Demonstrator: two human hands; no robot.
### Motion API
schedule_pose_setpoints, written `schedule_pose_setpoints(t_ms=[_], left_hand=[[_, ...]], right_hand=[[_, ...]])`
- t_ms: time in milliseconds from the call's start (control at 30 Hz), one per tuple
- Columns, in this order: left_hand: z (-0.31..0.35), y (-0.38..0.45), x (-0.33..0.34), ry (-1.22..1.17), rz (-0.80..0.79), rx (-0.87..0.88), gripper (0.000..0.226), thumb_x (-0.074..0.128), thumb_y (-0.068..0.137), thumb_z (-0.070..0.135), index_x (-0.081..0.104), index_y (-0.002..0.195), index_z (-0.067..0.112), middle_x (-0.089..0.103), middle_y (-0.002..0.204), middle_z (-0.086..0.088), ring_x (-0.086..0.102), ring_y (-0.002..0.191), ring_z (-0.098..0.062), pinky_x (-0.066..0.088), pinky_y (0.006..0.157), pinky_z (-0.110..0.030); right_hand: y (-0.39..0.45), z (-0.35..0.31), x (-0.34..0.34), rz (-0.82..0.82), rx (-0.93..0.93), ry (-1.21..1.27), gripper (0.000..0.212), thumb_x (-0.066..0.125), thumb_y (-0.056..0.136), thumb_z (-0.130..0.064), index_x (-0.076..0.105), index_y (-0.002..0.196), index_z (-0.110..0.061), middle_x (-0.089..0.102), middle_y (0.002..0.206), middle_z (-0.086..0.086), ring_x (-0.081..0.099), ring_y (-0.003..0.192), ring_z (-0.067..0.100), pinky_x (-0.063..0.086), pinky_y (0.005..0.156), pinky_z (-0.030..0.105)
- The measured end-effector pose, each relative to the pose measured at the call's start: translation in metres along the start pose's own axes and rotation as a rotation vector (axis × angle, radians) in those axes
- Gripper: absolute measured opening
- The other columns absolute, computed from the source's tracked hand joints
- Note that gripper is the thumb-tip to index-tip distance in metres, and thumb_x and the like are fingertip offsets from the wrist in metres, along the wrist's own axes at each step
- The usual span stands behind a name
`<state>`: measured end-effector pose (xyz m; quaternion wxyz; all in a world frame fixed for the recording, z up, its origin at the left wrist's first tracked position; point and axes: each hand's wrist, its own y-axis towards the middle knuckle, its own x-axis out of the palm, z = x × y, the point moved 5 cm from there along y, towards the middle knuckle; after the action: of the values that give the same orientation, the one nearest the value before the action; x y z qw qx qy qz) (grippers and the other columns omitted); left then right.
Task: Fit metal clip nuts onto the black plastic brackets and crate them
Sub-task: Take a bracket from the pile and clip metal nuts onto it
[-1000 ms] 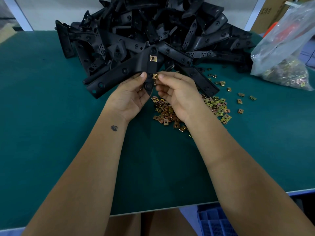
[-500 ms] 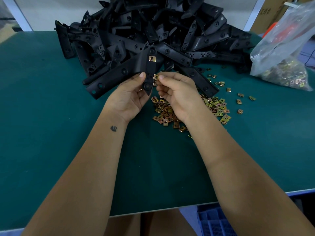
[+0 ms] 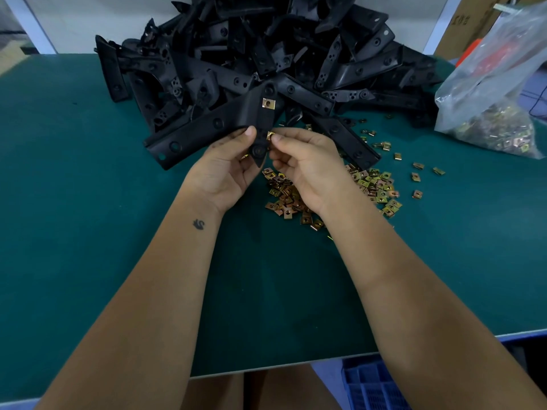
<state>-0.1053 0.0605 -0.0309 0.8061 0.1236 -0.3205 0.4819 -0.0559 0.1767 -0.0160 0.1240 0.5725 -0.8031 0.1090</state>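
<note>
My left hand [image 3: 223,170] grips a long black plastic bracket [image 3: 207,127] just above the green table, its long arm reaching left. One brass clip nut [image 3: 268,103] sits fitted on the bracket's upper tab. My right hand [image 3: 305,167] pinches a second clip nut [image 3: 270,135] between thumb and forefinger, pressed against the bracket's edge lower down. Loose clip nuts [image 3: 376,184] lie scattered on the table under and to the right of my right hand.
A big heap of black brackets [image 3: 266,51] fills the back of the green table [image 3: 74,217]. A clear plastic bag of clip nuts [image 3: 497,113] lies at the right. A blue crate [image 3: 376,386] shows below the table's front edge. Cardboard boxes [image 3: 473,22] stand at the back right.
Both hands stay almost still on the bracket. The right fingers have shifted slightly at the clip nut against the bracket's edge.
</note>
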Motion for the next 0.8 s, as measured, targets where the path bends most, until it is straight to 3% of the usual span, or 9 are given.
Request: schedule_pose_setpoints(t_ms=[667,800], left_hand=[[-0.0017,-0.0003,0.007,0.048,-0.059,-0.019,0.008,0.058,0.093,0.01,0.065,0.094,0.012,0.075,0.079,0.003,0.071,0.07,-0.006,0.056,0.061,-0.019],[-0.0042,-0.0001,0.0086,0.115,-0.081,-0.009,0.012,0.066,0.08,0.014,0.066,0.092,0.013,0.075,0.078,0.004,0.07,0.069,-0.006,0.056,0.064,-0.02]], right_hand=[[-0.0016,-0.0012,-0.0042,0.058,-0.066,-0.169,0.02,0.062,0.092,-0.002,0.065,0.075,-0.013,0.06,0.067,-0.006,0.049,0.057,0.004,0.043,0.058,0.019],[-0.0031,-0.001,-0.0018,0.018,-0.1,-0.2,0.022,0.061,0.092,-0.002,0.065,0.074,-0.014,0.059,0.061,-0.011,0.047,0.053,-0.001,0.04,0.057,0.018]])
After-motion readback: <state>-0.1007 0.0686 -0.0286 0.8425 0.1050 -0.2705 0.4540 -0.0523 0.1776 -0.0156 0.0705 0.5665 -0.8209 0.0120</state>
